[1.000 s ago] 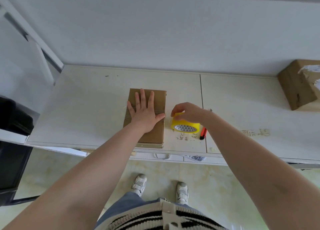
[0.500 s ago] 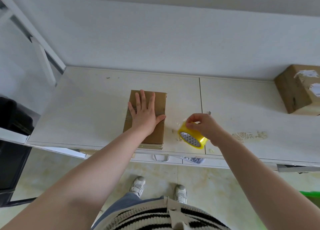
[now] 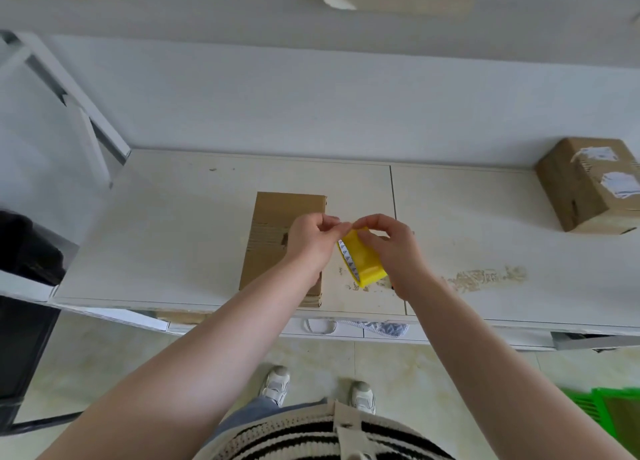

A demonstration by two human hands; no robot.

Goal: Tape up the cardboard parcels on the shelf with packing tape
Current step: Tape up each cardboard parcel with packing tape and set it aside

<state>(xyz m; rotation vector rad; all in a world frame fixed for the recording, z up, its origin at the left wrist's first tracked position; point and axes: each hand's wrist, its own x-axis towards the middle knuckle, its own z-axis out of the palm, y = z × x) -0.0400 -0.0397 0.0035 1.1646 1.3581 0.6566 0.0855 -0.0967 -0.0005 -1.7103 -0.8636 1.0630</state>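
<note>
Shelf: white panelled shelf (image 3: 173, 238) against a pale wall, its surface scuffed and marked with glue residue toward the right.
Flat parcel: a flat cardboard parcel (image 3: 273, 224) lies near the front edge of the shelf, just left of the seam between two panels; the left forearm crosses over its near right corner.
Tape roll: a yellow packing tape roll (image 3: 362, 260) is held on edge above the shelf, just right of the flat parcel.
Right hand: the right hand (image 3: 391, 248) is wrapped round the tape roll, fingers curled over its top.
Left hand: the left hand (image 3: 311, 239) has thumb and fingertips pinched together at the top edge of the roll, touching the right fingertips; whether a tape end is caught between them I cannot tell.
Second parcel: a bulkier cardboard box (image 3: 588, 186) with torn white labels sits at the far right of the shelf, well apart.
Floor: pale tiles below, with two white shoes (image 3: 275, 385).
</note>
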